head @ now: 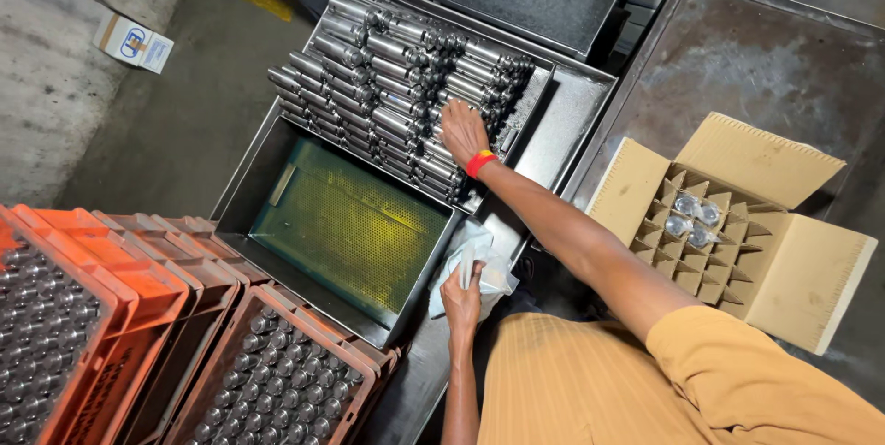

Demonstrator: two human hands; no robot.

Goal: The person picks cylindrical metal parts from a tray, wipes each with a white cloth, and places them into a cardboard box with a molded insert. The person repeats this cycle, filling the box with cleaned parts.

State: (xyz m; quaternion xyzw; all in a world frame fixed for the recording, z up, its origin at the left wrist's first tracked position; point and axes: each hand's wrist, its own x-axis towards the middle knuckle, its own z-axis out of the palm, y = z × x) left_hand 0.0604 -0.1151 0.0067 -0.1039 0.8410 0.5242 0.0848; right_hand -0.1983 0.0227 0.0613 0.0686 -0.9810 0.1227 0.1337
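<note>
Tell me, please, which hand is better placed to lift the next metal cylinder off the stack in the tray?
Probably the right hand: it already rests on the stacked metal cylinders in the tray, arm stretched out. The left hand is near the body, gripping a white cloth, so it is occupied.

Two hands show: the right hand (463, 131) and the left hand (461, 297). One cloth (479, 256). One red wristband (480, 164). One steel tray (581, 94) holds metal cylinders (387, 67), too many and too crowded to count. One green mesh (350, 224). One open divided carton (737, 224) holds four wrapped parts (693, 218). About four orange crates (138, 316). One small box (134, 42) lies on the floor.
</note>
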